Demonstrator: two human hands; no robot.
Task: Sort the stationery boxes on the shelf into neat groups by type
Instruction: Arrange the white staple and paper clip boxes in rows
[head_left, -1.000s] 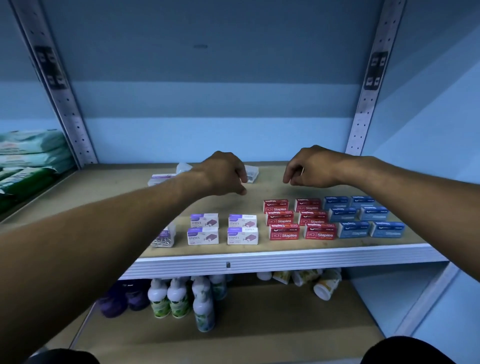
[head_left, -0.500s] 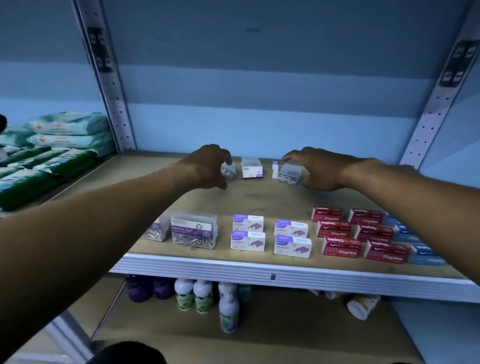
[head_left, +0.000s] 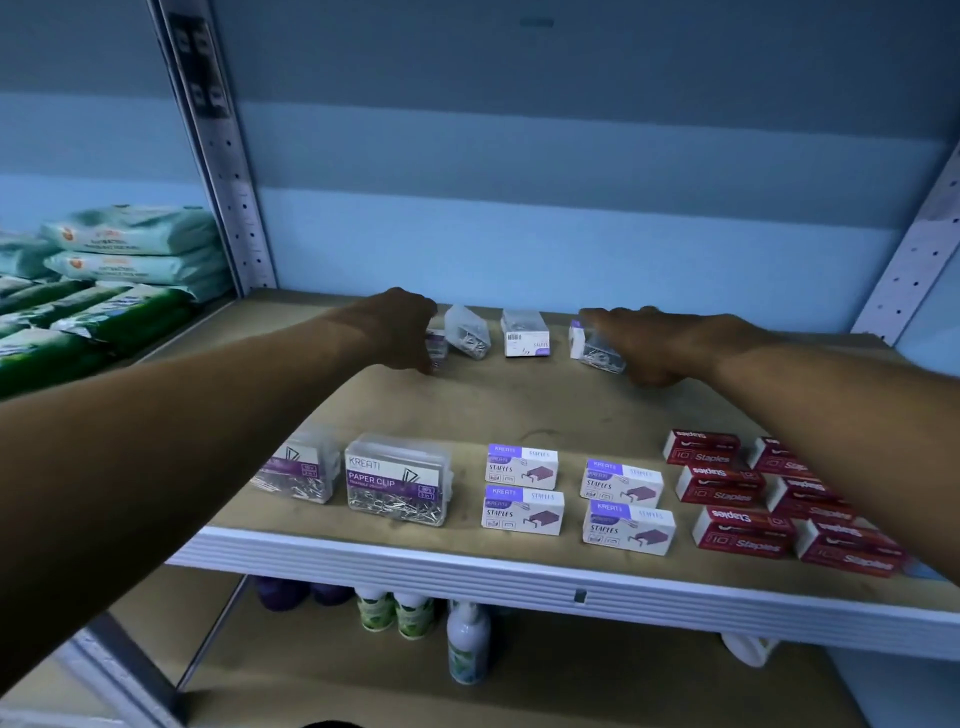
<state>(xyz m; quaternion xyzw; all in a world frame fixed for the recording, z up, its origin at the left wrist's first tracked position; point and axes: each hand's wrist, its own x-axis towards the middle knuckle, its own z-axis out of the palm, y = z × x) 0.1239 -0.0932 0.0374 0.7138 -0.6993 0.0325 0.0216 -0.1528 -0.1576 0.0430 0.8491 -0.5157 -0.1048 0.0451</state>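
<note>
At the back of the wooden shelf (head_left: 519, 410) stand several small clear boxes of clips. My left hand (head_left: 400, 327) curls over one small clear box (head_left: 437, 345), which is mostly hidden by the fingers. Over at the right, my right hand (head_left: 654, 343) grips another clear clip box (head_left: 592, 348). Between the hands a clear box (head_left: 467, 332) leans tilted and a labelled one (head_left: 524, 332) stands upright. Along the front edge sit two paper clip boxes (head_left: 397, 480), white-and-purple staples boxes (head_left: 522, 488) and red staples boxes (head_left: 722, 488).
Green and teal soft packs (head_left: 104, 291) fill the neighbouring shelf on the left. Perforated metal uprights (head_left: 228, 171) frame the bay. Bottles (head_left: 467, 644) stand on the shelf below. Bare wood lies between the back row and the front row.
Both hands have reached to the back row and closed on small clear boxes. The view has swung left, bringing the paper clip boxes in and pushing the blue boxes out.
</note>
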